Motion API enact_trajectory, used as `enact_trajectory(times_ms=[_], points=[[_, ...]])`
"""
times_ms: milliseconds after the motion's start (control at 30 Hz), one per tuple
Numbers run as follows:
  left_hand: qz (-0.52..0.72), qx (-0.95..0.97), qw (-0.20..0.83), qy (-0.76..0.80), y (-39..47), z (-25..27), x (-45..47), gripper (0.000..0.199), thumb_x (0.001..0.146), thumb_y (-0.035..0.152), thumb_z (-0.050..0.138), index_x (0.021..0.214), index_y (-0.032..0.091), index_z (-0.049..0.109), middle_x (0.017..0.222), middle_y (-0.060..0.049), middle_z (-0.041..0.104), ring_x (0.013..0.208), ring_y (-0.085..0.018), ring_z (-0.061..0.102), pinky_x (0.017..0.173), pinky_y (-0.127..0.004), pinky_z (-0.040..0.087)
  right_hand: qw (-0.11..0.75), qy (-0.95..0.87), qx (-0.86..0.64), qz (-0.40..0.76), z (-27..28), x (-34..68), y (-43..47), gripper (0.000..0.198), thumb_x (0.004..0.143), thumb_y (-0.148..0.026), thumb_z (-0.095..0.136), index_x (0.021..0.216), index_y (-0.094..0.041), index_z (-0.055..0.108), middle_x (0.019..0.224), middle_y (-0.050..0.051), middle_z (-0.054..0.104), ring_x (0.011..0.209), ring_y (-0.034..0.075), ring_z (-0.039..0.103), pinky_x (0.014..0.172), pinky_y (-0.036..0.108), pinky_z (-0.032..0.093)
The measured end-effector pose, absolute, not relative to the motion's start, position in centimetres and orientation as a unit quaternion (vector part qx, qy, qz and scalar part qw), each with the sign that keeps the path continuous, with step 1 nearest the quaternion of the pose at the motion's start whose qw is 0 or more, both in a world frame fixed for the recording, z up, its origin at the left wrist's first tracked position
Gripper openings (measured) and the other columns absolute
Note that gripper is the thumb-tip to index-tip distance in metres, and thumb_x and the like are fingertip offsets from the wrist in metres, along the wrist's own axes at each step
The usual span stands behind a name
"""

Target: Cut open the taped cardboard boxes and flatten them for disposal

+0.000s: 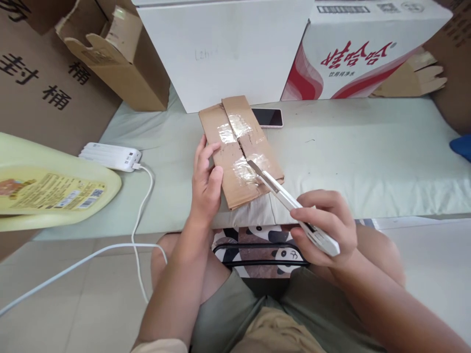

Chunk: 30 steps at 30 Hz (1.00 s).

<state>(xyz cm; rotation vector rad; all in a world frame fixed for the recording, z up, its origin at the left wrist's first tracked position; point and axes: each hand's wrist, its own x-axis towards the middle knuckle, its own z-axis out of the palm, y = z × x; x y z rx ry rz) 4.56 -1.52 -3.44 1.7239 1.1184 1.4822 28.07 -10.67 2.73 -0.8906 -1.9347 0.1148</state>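
A flattened brown cardboard box (224,169) lies tilted on the pale green cloth, with shiny clear tape across its seam and a dark slit near the middle. My left hand (206,179) grips its left edge, fingers behind and on top, thumb at the side. In my right hand (327,225) is a white box cutter (294,203), its blade extended. The blade tip points at the taped seam and appears to touch or hover just over the cardboard; which one I cannot tell.
Behind the cardboard lies a phone (270,117), before a white box (224,54) and a red-and-white carton (349,59). Left are a power bank (110,156) with a white cable (145,206), a yellow jug (55,189) and an open brown box (125,63).
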Motion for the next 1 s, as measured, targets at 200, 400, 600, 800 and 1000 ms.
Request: enact_trajectory(times_ms=[200, 400, 600, 800, 1000], points=[[0.552, 0.651, 0.290, 0.434, -1.6, -3.3, 4.6, 0.047, 0.099, 0.062, 0.048, 0.135, 0.034, 0.058, 0.159, -0.004, 0.047, 0.157, -0.029, 0.031, 0.129, -0.047, 0.028, 0.456, -0.815, -0.349, 0.084, 2.2, 27.8, -10.3, 0.020, 0.091, -0.020, 0.058, 0.110, -0.028, 0.060, 0.133, 0.012, 0.067, 0.126, 0.033, 0.065, 0.095, 0.052, 0.059], [0.551, 0.652, 0.289, 0.434, -1.6, -3.2, 4.5, 0.047, 0.099, 0.062, 0.049, 0.135, 0.034, 0.058, 0.158, -0.003, 0.048, 0.157, -0.028, 0.031, 0.130, -0.047, 0.028, 0.459, -0.819, -0.335, 0.081, 2.5, 27.1, -10.0, 0.014, 0.096, -0.025, 0.056, 0.110, -0.027, 0.056, 0.125, 0.012, 0.072, 0.123, 0.029, 0.068, 0.099, 0.049, 0.055], [0.550, 0.641, 0.301, 0.443, -1.6, -3.2, 4.3, 0.048, 0.096, 0.064, 0.051, 0.134, 0.035, 0.059, 0.158, -0.002, 0.047, 0.154, -0.030, 0.035, 0.130, -0.048, 0.028, 0.451, -0.825, -0.334, 0.061, 3.4, 26.8, -9.8, 0.010, 0.101, -0.031, 0.053, 0.107, -0.024, 0.055, 0.118, 0.012, 0.075, 0.115, 0.025, 0.072, 0.097, 0.042, 0.050], [0.556, 0.634, 0.312, 0.438, -1.1, -3.4, 4.6, 0.048, 0.095, 0.066, 0.052, 0.131, 0.035, 0.061, 0.155, -0.001, 0.050, 0.152, -0.031, 0.038, 0.130, -0.049, 0.029, 0.447, -0.810, -0.372, 0.079, 4.3, 26.5, -9.1, 0.008, 0.101, -0.028, 0.048, 0.108, -0.027, 0.051, 0.113, 0.005, 0.077, 0.107, 0.022, 0.075, 0.090, 0.040, 0.048], [0.560, 0.630, 0.306, 0.441, -1.2, -3.4, 4.9, 0.043, 0.096, 0.061, 0.051, 0.131, 0.037, 0.060, 0.145, 0.000, 0.057, 0.148, -0.030, 0.042, 0.130, -0.049, 0.030, 0.481, -0.790, -0.365, 0.110, 4.1, 26.1, -8.7, 0.017, 0.099, -0.023, 0.056, 0.113, -0.026, 0.048, 0.109, 0.005, 0.078, 0.103, 0.020, 0.076, 0.086, 0.036, 0.046]])
